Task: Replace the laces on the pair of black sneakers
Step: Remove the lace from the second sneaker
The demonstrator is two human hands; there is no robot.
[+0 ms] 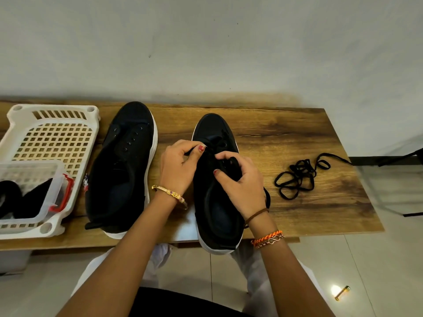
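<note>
Two black sneakers with white soles stand on the wooden table (274,133), toes pointing away from me. The left sneaker (121,165) has bare eyelets and no lace. Over the right sneaker (215,202), my left hand (180,165) pinches a black lace end between thumb and finger at the left eyelets. My right hand (240,179) curls its fingers round a loop of the same black lace above the tongue. Part of that lace hangs down the sneaker's right side. A loose black lace (299,175) lies coiled on the table to the right.
A white perforated plastic basket (55,136) sits at the table's left end, holding a clear box (34,191) with red clips and dark contents. The right sneaker's heel overhangs the table's front edge. A small yellow object (342,293) lies on the tiled floor.
</note>
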